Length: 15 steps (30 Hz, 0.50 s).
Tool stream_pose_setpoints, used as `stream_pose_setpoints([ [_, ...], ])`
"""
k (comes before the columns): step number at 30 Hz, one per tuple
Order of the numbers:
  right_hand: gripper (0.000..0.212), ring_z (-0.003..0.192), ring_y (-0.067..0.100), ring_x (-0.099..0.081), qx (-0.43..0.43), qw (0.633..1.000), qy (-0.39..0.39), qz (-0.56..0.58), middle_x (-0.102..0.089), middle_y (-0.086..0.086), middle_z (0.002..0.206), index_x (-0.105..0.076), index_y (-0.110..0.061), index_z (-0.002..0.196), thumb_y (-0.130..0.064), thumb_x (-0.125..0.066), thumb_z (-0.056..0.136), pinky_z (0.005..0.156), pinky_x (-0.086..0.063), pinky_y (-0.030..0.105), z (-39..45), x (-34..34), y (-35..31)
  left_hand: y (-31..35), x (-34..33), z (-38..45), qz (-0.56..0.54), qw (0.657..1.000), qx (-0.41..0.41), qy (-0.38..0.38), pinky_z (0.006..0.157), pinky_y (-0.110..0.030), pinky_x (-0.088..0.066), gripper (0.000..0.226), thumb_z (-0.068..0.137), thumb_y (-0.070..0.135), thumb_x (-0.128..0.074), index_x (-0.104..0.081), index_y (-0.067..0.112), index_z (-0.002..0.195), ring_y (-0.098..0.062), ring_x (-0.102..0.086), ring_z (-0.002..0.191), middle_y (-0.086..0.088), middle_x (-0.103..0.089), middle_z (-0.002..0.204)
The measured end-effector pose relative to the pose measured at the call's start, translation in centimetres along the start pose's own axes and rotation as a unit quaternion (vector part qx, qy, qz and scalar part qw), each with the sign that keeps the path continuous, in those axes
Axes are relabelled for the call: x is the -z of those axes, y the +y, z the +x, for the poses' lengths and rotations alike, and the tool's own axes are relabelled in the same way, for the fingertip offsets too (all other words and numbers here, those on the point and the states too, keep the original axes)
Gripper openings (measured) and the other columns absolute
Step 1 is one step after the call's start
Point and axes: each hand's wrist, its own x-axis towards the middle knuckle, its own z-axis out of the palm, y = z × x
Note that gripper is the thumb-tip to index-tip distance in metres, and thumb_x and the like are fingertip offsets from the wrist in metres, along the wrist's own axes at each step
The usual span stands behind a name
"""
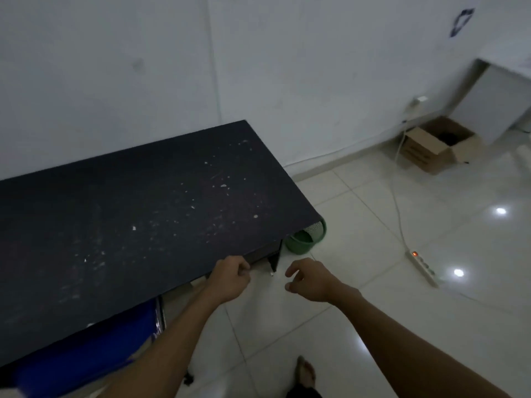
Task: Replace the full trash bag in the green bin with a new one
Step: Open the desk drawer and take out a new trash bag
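Note:
The green bin (301, 244) stands on the floor, half hidden under the right corner of the black table (138, 214). Only its rim and a mesh-patterned inner side show; I cannot tell whether a bag is in it. My left hand (231, 278) is out in front of the table's near edge with fingers curled and nothing in it. My right hand (309, 280) hovers over the floor tiles with fingers loosely bent, also holding nothing. Both hands are short of the bin and apart from it.
A blue chair (86, 349) is tucked under the table at lower left. A white power strip (422, 267) with a lit switch and its cable lies on the tiles to the right. An open cardboard box (431, 147) sits by the far wall. My bare foot (306, 374) shows below.

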Motion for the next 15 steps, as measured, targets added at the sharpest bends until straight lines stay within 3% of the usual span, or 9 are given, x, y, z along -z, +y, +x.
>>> stream_pose_setpoints([
  [7, 0.034, 0.102, 0.021, -0.061, 0.057, 0.996, -0.054, -0.042, -0.06, 0.009, 0.118, -0.063, -0.017, 0.115, -0.031, -0.07, 0.084, 0.087, -0.049, 0.029, 3.5, 1.9, 0.8, 1.9, -1.2, -0.7, -0.077, 0.991, 0.096, 0.056, 0.07, -0.016, -0.04, 0.022, 0.087, 0.013, -0.062, -0.066, 0.007, 0.108, -0.015, -0.06, 0.086, -0.005, -0.065, 0.094],
  [11, 0.033, 0.094, 0.017, -0.061, 0.096, 0.99, -0.087, -0.048, -0.064, 0.008, 0.113, -0.065, -0.014, 0.112, -0.028, -0.073, 0.083, 0.078, -0.046, 0.024, 4.6, 0.9, 0.5, 1.3, -2.2, -2.5, -0.104, 0.979, 0.158, 0.07, 0.071, -0.021, -0.045, 0.02, 0.089, 0.014, -0.062, -0.063, 0.007, 0.108, -0.017, -0.057, 0.082, -0.006, -0.058, 0.091],
  [15, 0.032, 0.098, 0.021, -0.059, 0.116, 0.986, -0.112, -0.046, -0.062, 0.009, 0.113, -0.064, -0.009, 0.114, -0.023, -0.071, 0.085, 0.08, -0.044, 0.023, 4.8, -0.5, 0.1, 0.3, -2.7, -4.0, -0.122, 0.97, 0.187, 0.091, 0.073, -0.021, -0.045, 0.022, 0.09, 0.014, -0.062, -0.063, 0.007, 0.11, -0.016, -0.057, 0.082, -0.006, -0.059, 0.092],
])
